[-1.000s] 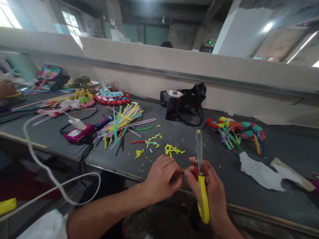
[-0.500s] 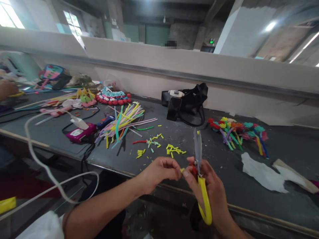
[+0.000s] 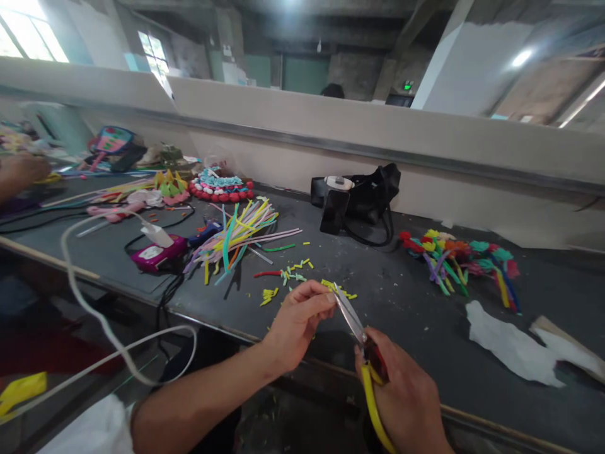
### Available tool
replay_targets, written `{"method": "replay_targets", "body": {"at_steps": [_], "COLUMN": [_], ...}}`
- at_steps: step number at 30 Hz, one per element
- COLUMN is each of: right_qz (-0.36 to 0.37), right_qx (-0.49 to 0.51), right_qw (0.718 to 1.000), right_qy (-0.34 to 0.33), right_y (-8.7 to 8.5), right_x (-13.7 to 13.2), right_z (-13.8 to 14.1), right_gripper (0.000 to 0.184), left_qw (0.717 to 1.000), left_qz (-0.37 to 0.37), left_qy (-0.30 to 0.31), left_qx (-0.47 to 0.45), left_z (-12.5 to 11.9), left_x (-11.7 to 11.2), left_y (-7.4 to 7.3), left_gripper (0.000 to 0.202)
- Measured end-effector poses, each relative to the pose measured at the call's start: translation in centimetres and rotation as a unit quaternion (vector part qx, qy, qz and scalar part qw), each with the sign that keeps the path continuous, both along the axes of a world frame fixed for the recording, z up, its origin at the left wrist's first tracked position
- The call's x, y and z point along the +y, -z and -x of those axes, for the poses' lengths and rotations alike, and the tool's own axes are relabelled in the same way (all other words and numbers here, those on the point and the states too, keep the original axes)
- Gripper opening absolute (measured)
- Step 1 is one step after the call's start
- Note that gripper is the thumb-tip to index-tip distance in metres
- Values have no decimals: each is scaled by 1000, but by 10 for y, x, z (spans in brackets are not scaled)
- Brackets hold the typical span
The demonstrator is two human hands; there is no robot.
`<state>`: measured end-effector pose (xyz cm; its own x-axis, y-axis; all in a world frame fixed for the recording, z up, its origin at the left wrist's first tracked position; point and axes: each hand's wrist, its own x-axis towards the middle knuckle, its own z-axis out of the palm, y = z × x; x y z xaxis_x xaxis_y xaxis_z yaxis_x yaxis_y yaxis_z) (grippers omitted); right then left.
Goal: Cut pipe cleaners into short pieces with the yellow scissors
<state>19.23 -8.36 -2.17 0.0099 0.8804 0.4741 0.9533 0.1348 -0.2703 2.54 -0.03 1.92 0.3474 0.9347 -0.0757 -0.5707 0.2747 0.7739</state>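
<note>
My right hand (image 3: 406,397) grips a pair of yellow-handled scissors (image 3: 362,343) near the table's front edge. Their blades slant up and to the left, toward my left hand. The fingers of my left hand (image 3: 297,318) are pinched together right at the blade tips, on something too small to name. Short yellow cut pieces (image 3: 338,288) lie on the dark table (image 3: 397,296) just beyond my left hand. More yellow bits (image 3: 269,294) lie to its left.
A bundle of coloured strips (image 3: 239,232), a pink glue gun (image 3: 158,254) with a white cord (image 3: 89,309), a black bag (image 3: 363,195), finished coloured flowers (image 3: 460,258) and white paper (image 3: 508,343) lie on the table. Another person's hand (image 3: 21,170) works at far left.
The scissors have tipped from pointing straight up to slanting left, and my right hand has dropped lower. My left hand has lifted slightly to meet the blade tips.
</note>
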Motion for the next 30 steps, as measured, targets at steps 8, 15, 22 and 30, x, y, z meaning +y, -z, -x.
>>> {"method": "replay_targets", "body": {"at_steps": [8,15,22,30], "right_qz": [-5,-1,0,-13], "right_qx": [-3,-13,-24,-37], "right_qw": [1000,1000,999,999], "right_qy": [-13,-21,-29,-34], "right_y": [-2,-2,6,11], "right_x": [0,-1,-4,-4], "right_z": [0,-3,-5,-4], "right_gripper": [27,27,29,31], "left_qw": [999,997,995,995], "left_qz": [-34,-54,-65,-57], "left_qy": [-16,-15,-21,-30], "left_qx": [26,49,74,70], "left_z": [1,2,3,2], "left_x": [2,2,1,-1], "left_y": [-2,-7,-5,-3], "left_gripper": [10,11,10,8]}}
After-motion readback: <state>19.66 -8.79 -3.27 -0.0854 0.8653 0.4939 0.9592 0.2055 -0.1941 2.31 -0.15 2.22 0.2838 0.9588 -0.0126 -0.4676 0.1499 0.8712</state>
